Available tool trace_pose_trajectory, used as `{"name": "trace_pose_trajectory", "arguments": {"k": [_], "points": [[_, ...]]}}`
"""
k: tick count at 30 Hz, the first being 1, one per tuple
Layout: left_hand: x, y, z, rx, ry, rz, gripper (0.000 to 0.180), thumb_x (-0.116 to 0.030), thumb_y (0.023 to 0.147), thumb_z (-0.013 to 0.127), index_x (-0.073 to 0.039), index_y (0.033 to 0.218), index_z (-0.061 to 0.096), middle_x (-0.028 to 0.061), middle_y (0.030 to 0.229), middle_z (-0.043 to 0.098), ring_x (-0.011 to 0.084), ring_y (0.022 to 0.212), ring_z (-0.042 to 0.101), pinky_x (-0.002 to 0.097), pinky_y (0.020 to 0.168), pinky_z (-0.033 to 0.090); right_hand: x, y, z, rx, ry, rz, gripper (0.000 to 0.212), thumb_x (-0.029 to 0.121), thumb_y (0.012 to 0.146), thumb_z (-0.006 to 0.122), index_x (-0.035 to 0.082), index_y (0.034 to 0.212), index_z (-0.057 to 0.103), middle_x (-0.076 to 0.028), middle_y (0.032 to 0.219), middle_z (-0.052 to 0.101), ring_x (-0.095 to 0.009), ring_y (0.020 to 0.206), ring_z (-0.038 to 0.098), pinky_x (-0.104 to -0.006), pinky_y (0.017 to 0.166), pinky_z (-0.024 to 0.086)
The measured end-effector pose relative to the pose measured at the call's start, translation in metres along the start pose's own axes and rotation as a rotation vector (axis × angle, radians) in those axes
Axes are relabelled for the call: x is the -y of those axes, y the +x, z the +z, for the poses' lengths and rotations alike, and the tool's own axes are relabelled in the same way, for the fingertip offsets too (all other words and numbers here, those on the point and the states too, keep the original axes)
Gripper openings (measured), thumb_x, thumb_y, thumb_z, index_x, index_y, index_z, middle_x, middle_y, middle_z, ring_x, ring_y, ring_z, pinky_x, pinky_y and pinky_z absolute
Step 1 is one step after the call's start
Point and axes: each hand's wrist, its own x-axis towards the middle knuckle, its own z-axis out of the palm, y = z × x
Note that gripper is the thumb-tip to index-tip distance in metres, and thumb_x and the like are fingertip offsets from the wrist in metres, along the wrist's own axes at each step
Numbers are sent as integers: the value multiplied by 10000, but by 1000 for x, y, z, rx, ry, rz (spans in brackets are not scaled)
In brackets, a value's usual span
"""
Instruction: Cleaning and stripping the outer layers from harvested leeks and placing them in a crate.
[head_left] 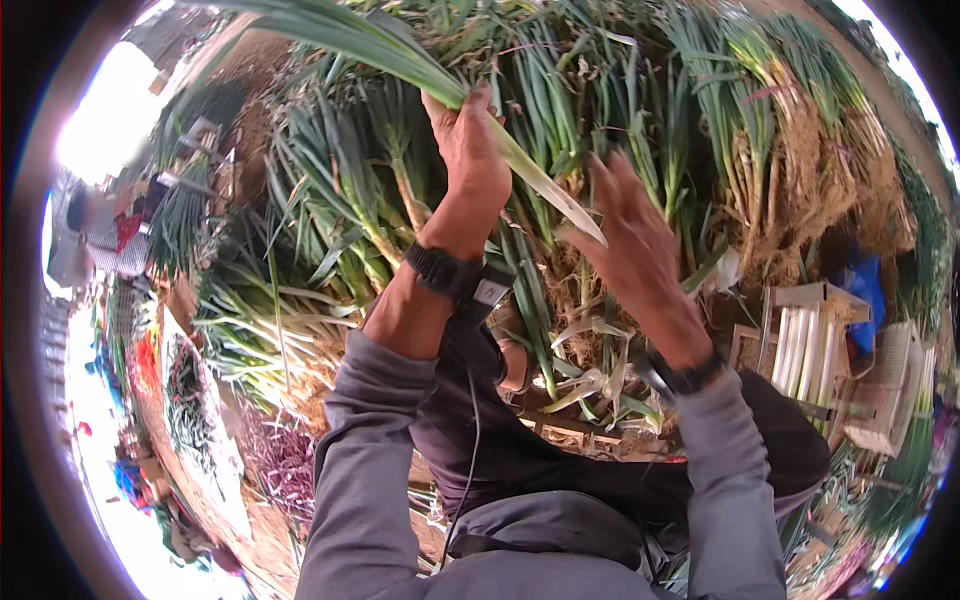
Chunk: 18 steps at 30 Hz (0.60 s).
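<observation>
A long green onion [520, 158] slants across the upper middle, its green leaves pointing up and left and its pale end down and right. My left hand [470, 150] is closed round it where green turns to white. Beside the pale tip is my right hand [640, 250], slightly blurred, with its fingers stretched out and apart. Its thumb is close to the tip; whether it touches cannot be made out. Peeled pale leaves [595, 335] lie below, between my forearms. Uncut green onions with roots [780, 160] are piled ahead and to the right.
Pale-stemmed onions [270, 345] lie in a heap at the left. To the right stand a crate of white stalks [805, 340], a printed carton [885, 390] and a blue plastic bag [862, 295]. Purplish scraps [285, 460] cover ground at lower left. A cable [475, 440] hangs along my leg.
</observation>
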Motion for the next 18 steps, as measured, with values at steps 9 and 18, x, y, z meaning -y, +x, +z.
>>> {"name": "trace_pose_trajectory", "arguments": {"k": [9,18], "points": [[11,-24,2,31,4,-144,453,-148,913,675,-110,1286,420,64,935,542,186,762,560,347,719,504,-27,-2,100,65,90,262,265,191,872,734,27,1027,594,-143,667,678,-311,598,700,-406,504,549],[-12,10,-20,67,-122,-13,385,-51,867,686,-93,1174,457,80,987,548,220,824,569,377,745,500,-71,-137,74,866,61,273,273,297,981,607,33,1000,673,-129,793,675,-230,700,661,-398,606,526]]}}
